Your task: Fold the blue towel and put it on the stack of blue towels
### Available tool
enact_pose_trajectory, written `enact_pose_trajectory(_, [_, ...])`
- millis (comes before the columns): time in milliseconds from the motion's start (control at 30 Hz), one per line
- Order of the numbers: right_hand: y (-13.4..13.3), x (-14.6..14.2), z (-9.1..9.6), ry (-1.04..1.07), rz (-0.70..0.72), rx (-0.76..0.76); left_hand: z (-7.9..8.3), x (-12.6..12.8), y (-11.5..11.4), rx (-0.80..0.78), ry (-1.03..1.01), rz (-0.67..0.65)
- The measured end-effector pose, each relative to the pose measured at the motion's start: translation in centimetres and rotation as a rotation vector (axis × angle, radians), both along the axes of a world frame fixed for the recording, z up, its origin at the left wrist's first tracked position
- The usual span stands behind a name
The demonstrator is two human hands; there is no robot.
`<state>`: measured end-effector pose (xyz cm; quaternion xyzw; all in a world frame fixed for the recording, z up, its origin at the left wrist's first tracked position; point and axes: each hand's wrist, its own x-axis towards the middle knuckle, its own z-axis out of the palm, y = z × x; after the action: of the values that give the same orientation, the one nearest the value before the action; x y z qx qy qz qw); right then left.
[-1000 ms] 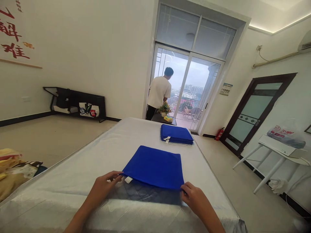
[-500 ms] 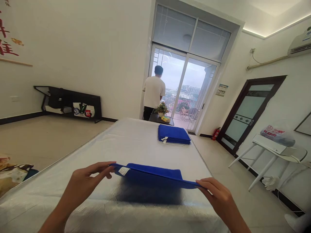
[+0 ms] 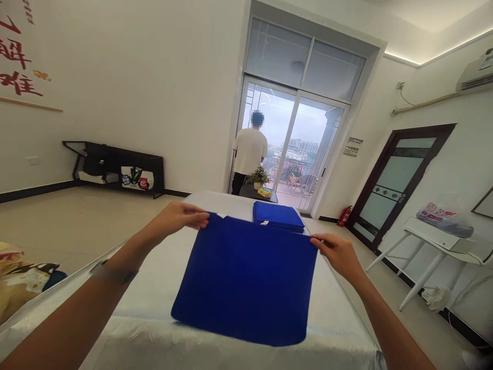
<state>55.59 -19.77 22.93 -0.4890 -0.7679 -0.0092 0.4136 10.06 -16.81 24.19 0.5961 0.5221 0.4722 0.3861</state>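
A flat blue fabric square [image 3: 246,280] with rounded lower corners hangs between my hands over the bed. My left hand [image 3: 184,217] pinches its upper left corner, close to a small white label on the top edge. At the upper right corner, my right hand [image 3: 339,253] has thumb and fingers closed on the cloth. The lower edge hangs at the near side of the mattress; whether it touches is unclear. Beyond it lies a stack of similar blue fabric pieces [image 3: 278,215], a white tag at its front, partly covered by the held piece.
The bed [image 3: 154,277] has a shiny pale cover. A person [image 3: 249,150] stands by the sliding glass door, next to a small table with a potted plant [image 3: 259,176]. A white stool [image 3: 419,257] with a bag is on the right; a black rack [image 3: 119,169] is at left.
Both hands have risen, lifting the blue square from nearly edge-on to hanging upright with its broad face toward me. The view has shifted slightly.
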Motion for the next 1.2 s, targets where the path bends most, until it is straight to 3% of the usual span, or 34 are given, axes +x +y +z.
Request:
enact_pose_trajectory(100, [4.1, -0.8, 1.9, 0.076, -0.044, 0.046, 2.3, 0.8, 3.4, 0.08, -0.115, -0.005])
enact_pose_trajectory(167, [5.2, -1.4, 3.0, 0.142, -0.051, 0.115, 3.3, 1.1, 4.2, 0.17, -0.217, 0.003])
enact_pose_trajectory(267, [4.6, -1.8, 2.6, 0.209, -0.046, 0.185, 2.4, 1.1, 3.5, 0.274, -0.319, -0.003])
enact_pose_trajectory(367, [3.1, -2.1, -1.6, 0.227, -0.026, 0.17, -2.3, 0.4, 2.4, 0.215, -0.349, 0.034])
enact_pose_trajectory(567, [1.7, -2.8, -15.5, 0.067, 0.005, -0.124, -15.6, -0.4, 1.0, -0.179, -0.147, 0.045])
enact_pose_trajectory(633, [1.3, -3.0, -18.6, -0.074, -0.007, -0.226, -18.4, -0.4, 0.5, -0.273, -0.039, 0.033])
enact_pose_trajectory(700, [1.0, -3.0, -20.2, -0.195, -0.022, -0.299, -19.9, -0.5, 0.1, -0.296, 0.062, 0.045])
enact_pose_trajectory(933, [-0.2, -2.5, -20.7, -0.18, -0.024, -0.396, -20.7, 0.5, -1.9, -0.154, 0.533, 0.147])
enact_pose_trajectory(1033, [-0.7, -2.7, -20.7, -0.152, -0.032, -0.374, -21.0, 1.3, -2.5, -0.136, 0.606, 0.214])
enact_pose_trajectory(1200, [-1.0, -3.1, -20.5, -0.172, -0.037, -0.327, -21.1, 1.7, -3.0, -0.122, 0.624, 0.2])
